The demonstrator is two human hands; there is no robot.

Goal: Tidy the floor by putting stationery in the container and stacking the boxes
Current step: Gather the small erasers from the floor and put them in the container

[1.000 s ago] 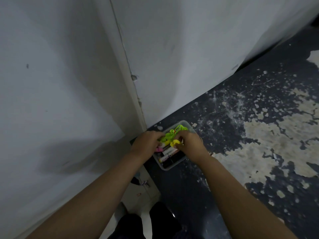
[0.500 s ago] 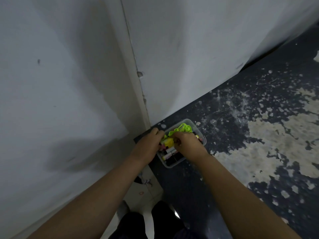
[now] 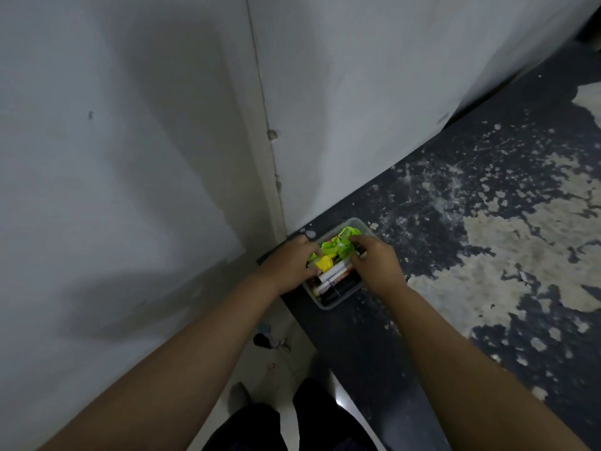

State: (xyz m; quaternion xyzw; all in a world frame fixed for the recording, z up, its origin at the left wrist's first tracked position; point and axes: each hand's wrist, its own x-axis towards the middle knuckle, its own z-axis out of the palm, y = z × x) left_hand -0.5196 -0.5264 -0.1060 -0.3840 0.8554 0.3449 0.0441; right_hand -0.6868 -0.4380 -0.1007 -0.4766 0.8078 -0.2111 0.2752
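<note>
Both bare forearms reach forward and down from the bottom of the view, drawing closer toward the hands. The left hand lies knuckles up, its fingers curled inward toward the right. The right hand sits just beside it, also back up, fingers bent and pointing left. The fingertips of the two hands nearly meet.

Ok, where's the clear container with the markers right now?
In the head view, the clear container sits on the dark floor just right of the wall corner, between the left hand and right hand.
</note>
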